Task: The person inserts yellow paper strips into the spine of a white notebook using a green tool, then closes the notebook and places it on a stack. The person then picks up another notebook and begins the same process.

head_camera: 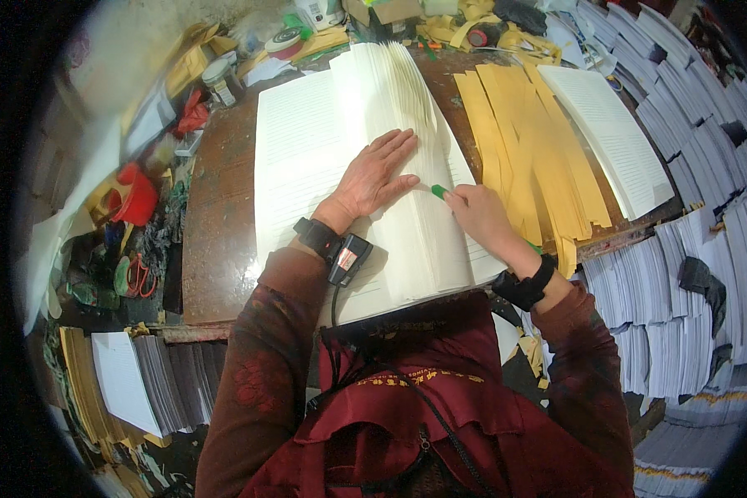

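Note:
A thick stack of lined paper sheets point(299, 168) lies open before me on a brown table, its upper leaves fanned along a ridge. My left hand point(376, 174) is pressed flat on the pages, fingers stretched out and thumb apart, holding nothing. Just right of it, my right hand point(482, 215) grips a narrow green strip-like tool point(439, 191). The tool's tip points at the fanned leaves, and a further green bit shows below that wrist. Whether the tip touches the paper I cannot tell.
Yellow paper strips point(523, 149) lie right of the sheets, beside another lined paper stack point(610, 137). Tall paper piles point(691, 162) crowd the right side. At left are a red plastic container point(134, 196), red-handled scissors point(139, 276) and a jar point(221, 81). A tape roll point(284, 43) sits at the back.

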### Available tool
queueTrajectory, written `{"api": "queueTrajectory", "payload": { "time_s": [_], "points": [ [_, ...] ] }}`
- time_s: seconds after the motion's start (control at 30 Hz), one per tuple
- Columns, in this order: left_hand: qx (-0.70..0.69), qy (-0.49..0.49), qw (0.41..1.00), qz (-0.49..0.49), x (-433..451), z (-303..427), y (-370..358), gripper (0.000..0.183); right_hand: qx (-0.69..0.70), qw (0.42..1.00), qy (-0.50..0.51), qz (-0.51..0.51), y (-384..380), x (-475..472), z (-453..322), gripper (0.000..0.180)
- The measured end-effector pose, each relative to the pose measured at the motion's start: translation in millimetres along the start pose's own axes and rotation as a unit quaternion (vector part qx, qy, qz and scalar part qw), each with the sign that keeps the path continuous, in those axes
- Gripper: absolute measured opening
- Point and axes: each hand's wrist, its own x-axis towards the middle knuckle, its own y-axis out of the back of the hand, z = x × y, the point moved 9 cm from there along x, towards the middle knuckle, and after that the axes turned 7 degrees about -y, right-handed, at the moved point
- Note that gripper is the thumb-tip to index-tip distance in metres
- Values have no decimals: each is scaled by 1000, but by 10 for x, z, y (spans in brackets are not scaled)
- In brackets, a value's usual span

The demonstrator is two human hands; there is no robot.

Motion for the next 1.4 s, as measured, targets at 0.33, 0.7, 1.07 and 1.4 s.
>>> {"api": "queueTrajectory", "payload": {
  "time_s": [0.33,0.7,1.07,1.4],
  "points": [
    [-29,-11,1000,3,0,6,19,64,-163,963,198,84,416,-660,-705,13],
    [-23,-3,1000,-3,-3,7,1,68,-97,995,-8,5,11,-30,-10,25],
    [-46,9,999,15,-13,-22,-9,71,-78,993,44,83,335,-174,-245,26],
    [-24,-12,999,-22,-14,33,-46,65,-227,969,94,2,27,-387,-277,18]
  ]
}}
